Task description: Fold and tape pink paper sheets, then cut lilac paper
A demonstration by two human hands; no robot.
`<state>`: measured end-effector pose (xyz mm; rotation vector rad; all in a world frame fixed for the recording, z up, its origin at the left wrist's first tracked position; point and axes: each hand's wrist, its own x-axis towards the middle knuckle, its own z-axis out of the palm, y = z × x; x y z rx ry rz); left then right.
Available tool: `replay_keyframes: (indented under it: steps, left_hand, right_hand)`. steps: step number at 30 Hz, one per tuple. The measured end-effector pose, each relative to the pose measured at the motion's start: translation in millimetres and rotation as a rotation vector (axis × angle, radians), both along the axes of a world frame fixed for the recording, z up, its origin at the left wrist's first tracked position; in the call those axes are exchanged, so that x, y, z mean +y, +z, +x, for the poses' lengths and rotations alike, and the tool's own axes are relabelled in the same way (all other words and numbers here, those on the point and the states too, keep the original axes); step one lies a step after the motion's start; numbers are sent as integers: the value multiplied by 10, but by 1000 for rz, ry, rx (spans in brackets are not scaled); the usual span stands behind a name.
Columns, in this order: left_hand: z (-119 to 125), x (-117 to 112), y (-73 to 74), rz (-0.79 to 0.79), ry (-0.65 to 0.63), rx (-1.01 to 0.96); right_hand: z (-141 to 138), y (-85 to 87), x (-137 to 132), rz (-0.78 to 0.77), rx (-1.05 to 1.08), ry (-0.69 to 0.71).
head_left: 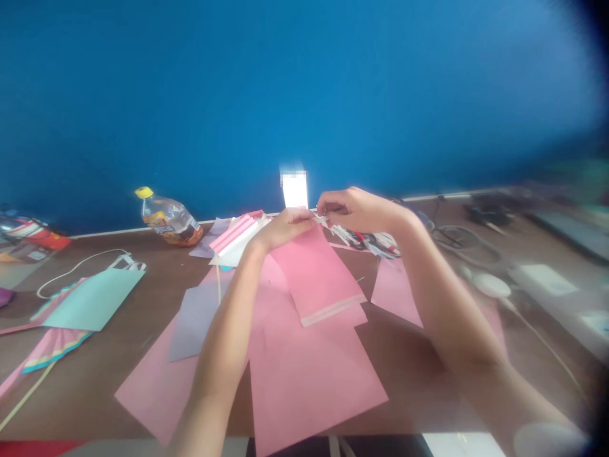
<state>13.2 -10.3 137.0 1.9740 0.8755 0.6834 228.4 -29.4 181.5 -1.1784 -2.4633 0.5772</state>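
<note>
My left hand (286, 227) is closed at the far end of a pink paper piece (328, 270) with a pale strip along its near edge. Close beside it, my right hand (354, 208) has its fingers curled in a pinch. A small whitish bit (322, 219) shows at those fingertips, too blurred to name. Beneath the held piece lie larger pink sheets (314, 381), overlapping each other. A greyish-purple sheet (193, 324) is partly hidden by my left forearm. Behind the hands stands a bright white object (295, 189), partly pixelated.
A bottle with a yellow cap (171, 219) leans near the blue wall. To the left lies a mint-green paper bag (98, 298) by striped folded paper (57, 349). Striped pink paper (234, 233) sits behind my left wrist. Cables (464, 244) and a white round object (492, 285) are at right.
</note>
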Motion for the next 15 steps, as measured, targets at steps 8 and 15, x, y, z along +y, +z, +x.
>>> replay_keyframes:
  steps: [8,15]
  left_hand:
    - [-34,-43,70,-5,91,9]
    - [-38,7,16,69,71,30]
  right_hand:
    - [-103,-68,11,44,97,-57]
    - [-94,-94,37,53,104,-2]
